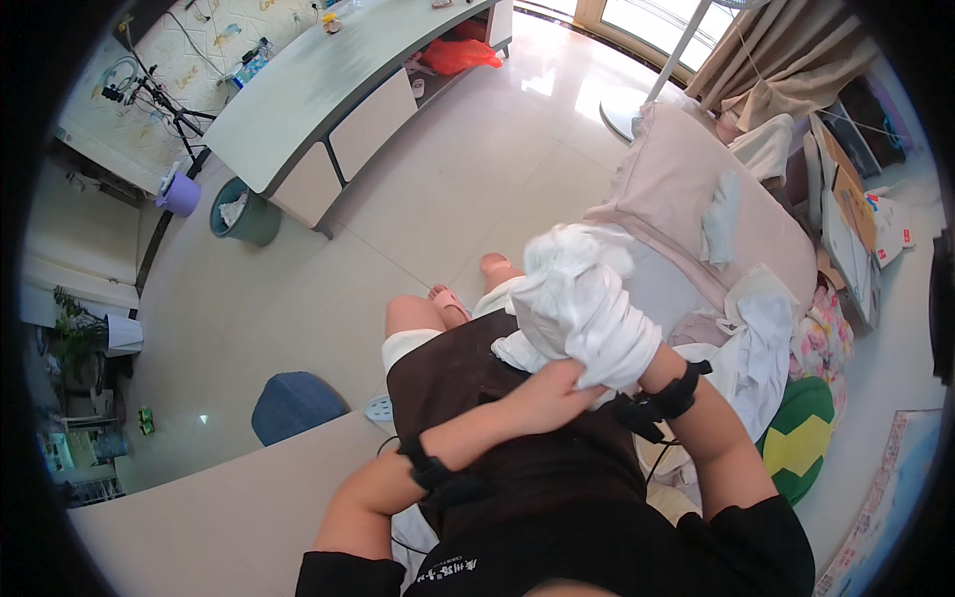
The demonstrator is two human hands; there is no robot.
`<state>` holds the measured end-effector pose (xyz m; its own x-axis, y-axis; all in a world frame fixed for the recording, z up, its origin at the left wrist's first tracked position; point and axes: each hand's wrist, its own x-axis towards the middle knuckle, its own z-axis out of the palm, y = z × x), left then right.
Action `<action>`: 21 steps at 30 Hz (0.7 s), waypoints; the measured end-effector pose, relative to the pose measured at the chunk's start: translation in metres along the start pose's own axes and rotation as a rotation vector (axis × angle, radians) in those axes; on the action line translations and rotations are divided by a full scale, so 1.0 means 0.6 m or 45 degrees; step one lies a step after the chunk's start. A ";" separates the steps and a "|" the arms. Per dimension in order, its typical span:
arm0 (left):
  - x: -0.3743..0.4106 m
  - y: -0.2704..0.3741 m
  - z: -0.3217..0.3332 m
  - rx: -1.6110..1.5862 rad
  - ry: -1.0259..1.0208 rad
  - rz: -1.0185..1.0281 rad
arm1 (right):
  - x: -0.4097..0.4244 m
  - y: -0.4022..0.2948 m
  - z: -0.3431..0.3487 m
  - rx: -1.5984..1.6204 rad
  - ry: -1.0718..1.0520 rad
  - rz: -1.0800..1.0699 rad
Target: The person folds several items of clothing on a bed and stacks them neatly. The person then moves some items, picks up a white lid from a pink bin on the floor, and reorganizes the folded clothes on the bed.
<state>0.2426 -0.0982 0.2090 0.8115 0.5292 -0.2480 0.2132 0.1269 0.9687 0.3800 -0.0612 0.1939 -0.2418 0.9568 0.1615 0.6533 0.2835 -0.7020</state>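
Observation:
A white cloth garment is bunched over my right hand and wrist, above my lap. My left hand pinches the garment's lower edge near my right wrist. The fingers of my right hand are hidden inside the fabric, so their pose does not show. Black straps circle both wrists. A dark brown apron covers my lap beneath the cloth.
At right, a pink cushion carries a small pale cloth; white garments lie beside it. A green-and-yellow cushion is nearer. A long cabinet, a grey-green bin and a blue stool stand leftward.

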 end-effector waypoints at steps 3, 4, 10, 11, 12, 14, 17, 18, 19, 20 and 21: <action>-0.038 0.025 -0.083 -0.053 0.303 -0.267 | -0.015 0.015 -0.032 -0.272 -0.398 0.091; -0.047 -0.024 -0.091 -0.894 0.748 -0.085 | -0.028 0.020 -0.034 0.138 -0.088 -0.396; -0.216 -0.183 -0.223 -0.495 1.225 -0.580 | -0.167 0.053 -0.131 0.267 -0.576 0.346; -0.243 -0.231 -0.217 0.094 1.032 -0.893 | -0.184 0.074 -0.119 0.203 -0.593 0.363; -0.239 -0.218 -0.197 0.502 0.786 -0.950 | -0.211 0.099 -0.105 0.055 -0.695 0.272; -0.224 -0.188 -0.164 0.886 0.653 -0.822 | -0.215 0.094 -0.092 -0.009 -0.565 0.065; -0.157 -0.148 -0.147 0.769 0.938 -0.305 | -0.183 0.078 -0.080 0.067 -0.376 0.238; -0.127 -0.122 -0.136 0.696 1.003 -0.138 | -0.163 0.078 -0.073 0.162 -0.310 0.372; -0.097 -0.117 -0.126 0.762 0.946 0.017 | -0.147 0.078 -0.071 0.246 -0.240 0.506; -0.072 -0.119 -0.119 0.885 0.882 0.146 | -0.136 0.086 -0.060 0.112 -0.263 0.366; -0.042 -0.109 -0.100 0.974 0.832 0.185 | -0.137 0.100 -0.052 0.045 -0.397 0.343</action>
<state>0.1756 -0.0696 0.1525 0.4501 0.8807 0.1477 0.6130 -0.4250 0.6660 0.4617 -0.1205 0.1601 -0.2751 0.9295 -0.2457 0.6990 0.0179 -0.7149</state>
